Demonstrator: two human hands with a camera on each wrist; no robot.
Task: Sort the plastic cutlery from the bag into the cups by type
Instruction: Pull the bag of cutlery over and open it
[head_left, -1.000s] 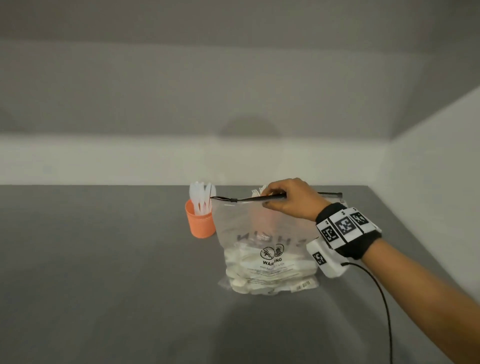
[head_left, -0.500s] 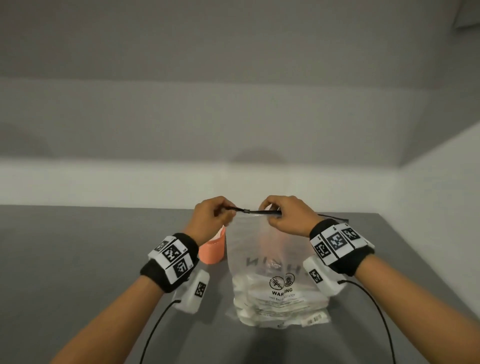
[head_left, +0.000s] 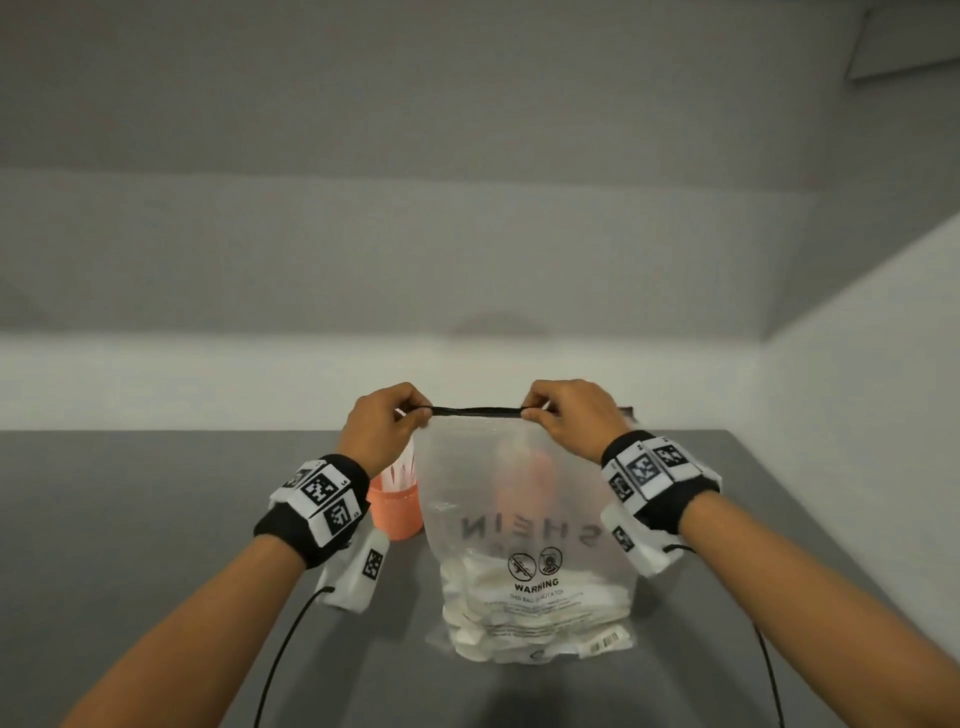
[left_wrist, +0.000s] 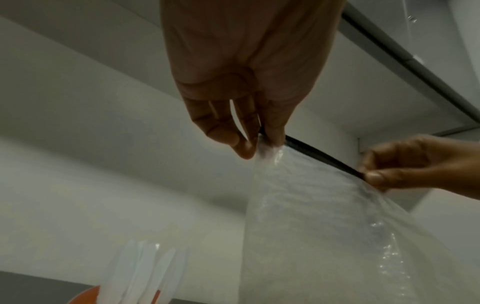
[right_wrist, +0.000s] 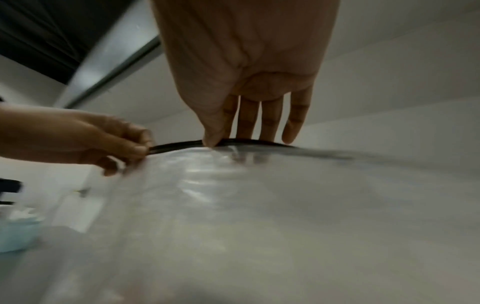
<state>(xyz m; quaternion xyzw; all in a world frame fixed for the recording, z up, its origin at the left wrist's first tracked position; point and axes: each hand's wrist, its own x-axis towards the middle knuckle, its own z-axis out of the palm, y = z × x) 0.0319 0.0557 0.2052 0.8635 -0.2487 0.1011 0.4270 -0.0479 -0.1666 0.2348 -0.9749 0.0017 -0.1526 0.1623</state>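
A clear plastic bag (head_left: 524, 499) stands on the grey table (head_left: 156, 519), with white cutlery (head_left: 519, 618) piled at its bottom and a black zip strip (head_left: 475, 411) along its top. My left hand (head_left: 387, 426) pinches the strip's left end and my right hand (head_left: 563, 413) pinches its right end. In the left wrist view my left hand (left_wrist: 249, 142) grips the bag (left_wrist: 337, 236) by the strip (left_wrist: 319, 156); in the right wrist view my right hand (right_wrist: 223, 137) pinches the strip (right_wrist: 179, 146). An orange cup (head_left: 397, 506) with white cutlery stands behind my left wrist.
A second orange shape (head_left: 530, 478) shows blurred through the bag. A light blue cup (right_wrist: 15, 234) appears at the left edge of the right wrist view. Walls close the table at the back and on the right. Cables hang from both wrists.
My left hand came in and took the zip strip's left end. The hands have since moved apart along the strip, and the bag has been drawn nearer.
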